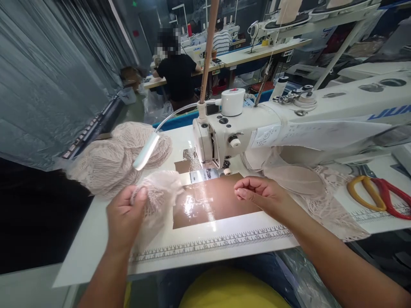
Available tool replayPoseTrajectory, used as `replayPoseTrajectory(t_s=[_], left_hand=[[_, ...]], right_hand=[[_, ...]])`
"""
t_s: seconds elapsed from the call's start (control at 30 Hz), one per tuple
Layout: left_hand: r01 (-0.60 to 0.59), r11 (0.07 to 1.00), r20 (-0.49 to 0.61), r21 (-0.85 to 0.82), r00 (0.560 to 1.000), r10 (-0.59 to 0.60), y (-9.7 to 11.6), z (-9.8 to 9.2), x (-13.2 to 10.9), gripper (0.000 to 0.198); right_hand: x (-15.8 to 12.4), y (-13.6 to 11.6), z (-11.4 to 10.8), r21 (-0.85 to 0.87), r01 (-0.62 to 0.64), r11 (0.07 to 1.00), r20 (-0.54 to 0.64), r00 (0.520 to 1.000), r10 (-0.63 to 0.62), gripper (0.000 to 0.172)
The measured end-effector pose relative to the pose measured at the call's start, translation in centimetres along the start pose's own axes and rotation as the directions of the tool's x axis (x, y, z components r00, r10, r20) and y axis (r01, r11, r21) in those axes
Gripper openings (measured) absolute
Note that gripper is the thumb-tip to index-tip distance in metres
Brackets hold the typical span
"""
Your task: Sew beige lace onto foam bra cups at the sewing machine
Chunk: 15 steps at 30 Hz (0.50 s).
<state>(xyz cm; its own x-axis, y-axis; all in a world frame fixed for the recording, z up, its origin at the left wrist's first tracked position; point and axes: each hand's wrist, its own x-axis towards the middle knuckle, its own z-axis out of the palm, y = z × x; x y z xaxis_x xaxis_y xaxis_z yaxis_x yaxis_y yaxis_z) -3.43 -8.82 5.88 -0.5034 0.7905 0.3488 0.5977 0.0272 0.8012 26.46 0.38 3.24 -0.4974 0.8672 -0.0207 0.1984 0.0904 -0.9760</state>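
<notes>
nearest, along the front edge of the white table (96, 239), a printed ruler strip (212, 244). just above it, left hand (126, 216) closed on a bunch of pale lace fabric (157, 194), fingers curled round it, the lace spilling right onto the table and touching the glossy brown patch (212, 201). right hand (260, 192) loosely curled over the right end of that patch, fingertips drawn together, holding nothing that can be made out. behind both hands, white sewing machine (257, 124), its needle area just beyond the brown patch, a gooseneck lamp (146, 152) angled down on the left. at left, heaped beside the lamp, more lace (112, 158); at right under the machine arm, another lace piece (321, 201), and near it yellow and red scissors (379, 196). far back, a person in a black top (178, 75) seated at another bench.
</notes>
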Motion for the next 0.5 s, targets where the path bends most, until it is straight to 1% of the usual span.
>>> replayPoseTrajectory(t_s=[0.03,0.07,0.1,0.13,0.17,0.2,0.23,0.27,0.3,0.33,0.37,0.43,0.47,0.5], left_hand=[[-0.157,0.973,0.051,0.168,0.987,0.15,0.2,1.0,0.5,0.018],[-0.315,0.906,0.149,0.282,0.947,0.283,0.3,2.5,0.8,0.02],[-0.463,0.814,0.248,0.352,0.884,0.396,0.5,4.4,0.9,0.02],[-0.551,0.721,0.372,0.419,0.829,0.418,0.7,6.6,0.7,0.02],[-0.61,0.639,0.502,0.469,0.779,0.376,0.9,8.7,0.3,0.02],[-0.646,0.573,0.597,0.505,0.74,0.308,1.0,10.8,-0.3,0.022],[-0.668,0.554,0.639,0.496,0.713,0.288,1.2,12.5,-1.0,0.022],[-0.69,0.542,0.672,0.479,0.686,0.278,1.4,13.7,-1.8,0.019],[-0.708,0.531,0.698,0.466,0.663,0.272,1.6,14.5,-2.5,0.016],[-0.718,0.528,0.713,0.452,0.647,0.269,1.9,14.8,-3.0,0.014],[-0.722,0.53,0.724,0.445,0.638,0.262,2.2,14.6,-3.4,0.014],[-0.71,0.57,0.74,0.414,0.627,0.244,2.9,13.4,-3.3,0.018],[-0.701,0.611,0.76,0.367,0.605,0.239,3.2,12.6,-2.9,0.022],[-0.684,0.667,0.783,0.295,0.573,0.241,3.4,11.7,-2.3,0.026]], right_hand=[[0.2,-0.1,-0.4,-0.06,0.011,0.998,0.0,1.0,-0.011,0.022],[0.5,-0.4,-0.6,-0.122,0.025,0.992,0.013,1.0,-0.023,0.021],[0.9,-0.7,-0.6,-0.187,0.044,0.981,0.032,0.999,-0.039,0.02],[1.4,-1.0,-0.4,-0.256,0.07,0.964,0.058,0.997,-0.057,0.019],[1.9,-1.3,-0.2,-0.327,0.102,0.939,0.09,0.993,-0.076,0.019],[2.4,-1.5,0.2,-0.399,0.136,0.907,0.122,0.988,-0.094,0.019],[2.9,-1.6,0.6,-0.469,0.172,0.866,0.153,0.982,-0.112,0.02],[3.4,-1.5,1.0,-0.532,0.209,0.82,0.185,0.974,-0.128,0.022],[3.7,-1.3,1.5,-0.588,0.244,0.771,0.218,0.966,-0.14,0.023],[3.9,-0.8,2.0,-0.636,0.273,0.721,0.247,0.958,-0.145,0.025],[4.0,-0.3,2.5,-0.68,0.294,0.672,0.272,0.952,-0.142,0.025],[4.1,1.0,3.4,-0.758,0.312,0.572,0.302,0.946,-0.116,0.022],[4.0,1.5,3.8,-0.79,0.315,0.526,0.311,0.945,-0.1,0.02],[3.9,2.0,4.1,-0.815,0.319,0.484,0.318,0.944,-0.087,0.019]])
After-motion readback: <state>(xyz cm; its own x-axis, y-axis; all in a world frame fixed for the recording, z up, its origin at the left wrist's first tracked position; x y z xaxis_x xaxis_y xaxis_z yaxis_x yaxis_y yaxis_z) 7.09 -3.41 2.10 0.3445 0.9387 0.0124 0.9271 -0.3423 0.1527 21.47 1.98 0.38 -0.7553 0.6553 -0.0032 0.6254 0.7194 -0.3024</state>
